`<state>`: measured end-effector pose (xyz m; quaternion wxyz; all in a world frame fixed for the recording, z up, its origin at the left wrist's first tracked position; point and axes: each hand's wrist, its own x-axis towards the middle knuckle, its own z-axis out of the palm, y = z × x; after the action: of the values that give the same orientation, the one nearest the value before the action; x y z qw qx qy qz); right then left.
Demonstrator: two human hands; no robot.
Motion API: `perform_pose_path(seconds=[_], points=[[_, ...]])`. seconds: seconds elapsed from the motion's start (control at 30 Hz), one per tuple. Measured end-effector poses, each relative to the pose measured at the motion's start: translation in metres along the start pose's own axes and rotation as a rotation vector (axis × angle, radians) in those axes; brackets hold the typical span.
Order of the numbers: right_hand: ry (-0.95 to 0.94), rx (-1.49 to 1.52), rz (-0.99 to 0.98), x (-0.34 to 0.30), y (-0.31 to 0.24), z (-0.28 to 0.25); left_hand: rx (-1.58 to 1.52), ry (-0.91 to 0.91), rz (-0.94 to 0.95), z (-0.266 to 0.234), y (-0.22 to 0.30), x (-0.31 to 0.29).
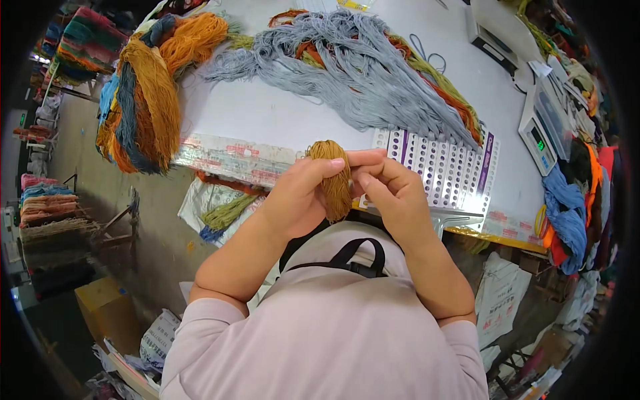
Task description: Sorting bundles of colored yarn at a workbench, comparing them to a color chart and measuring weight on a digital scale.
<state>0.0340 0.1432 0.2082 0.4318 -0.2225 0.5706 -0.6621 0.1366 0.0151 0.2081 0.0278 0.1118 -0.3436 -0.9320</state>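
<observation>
A small hank of golden-brown thread [338, 193] is in my left hand [293, 193], folded into a bundle, with the thumb pressed across its upper part. Close by on its right, my right hand [403, 203] has its thumb and fingers pinched together near the left fingertips. Whatever lies in that pinch is too small to make out. Both hands are held above the table's front edge. Just beyond them lies a white board with rows of holes and purple strips [440, 175].
Long grey-blue thread [373, 87] lies across the white table [267, 110], with rust and green strands under it. Orange, gold and dark thread [150, 93] hangs over the left edge. A scale with a lit display [543, 130] stands at right, near blue thread [563, 207].
</observation>
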Motion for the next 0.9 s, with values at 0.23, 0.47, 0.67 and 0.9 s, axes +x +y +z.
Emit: perform_pose_path(seconds=[0.23,0.47,0.67,0.9], points=[[-0.027,-0.131,-0.044,-0.001,0.015,-0.006,-0.05,0.006,-0.01,0.001,-0.003,-0.005],[-0.039,-0.225,-0.112,-0.001,0.023,-0.006,-0.018,0.005,0.011,0.0,-0.004,-0.004],[-0.029,-0.159,-0.094,0.003,0.024,-0.002,0.001,0.05,-0.001,-0.006,-0.001,-0.005],[-0.09,0.12,-0.024,0.007,0.016,-0.005,0.062,0.158,0.078,-0.02,0.01,-0.009]])
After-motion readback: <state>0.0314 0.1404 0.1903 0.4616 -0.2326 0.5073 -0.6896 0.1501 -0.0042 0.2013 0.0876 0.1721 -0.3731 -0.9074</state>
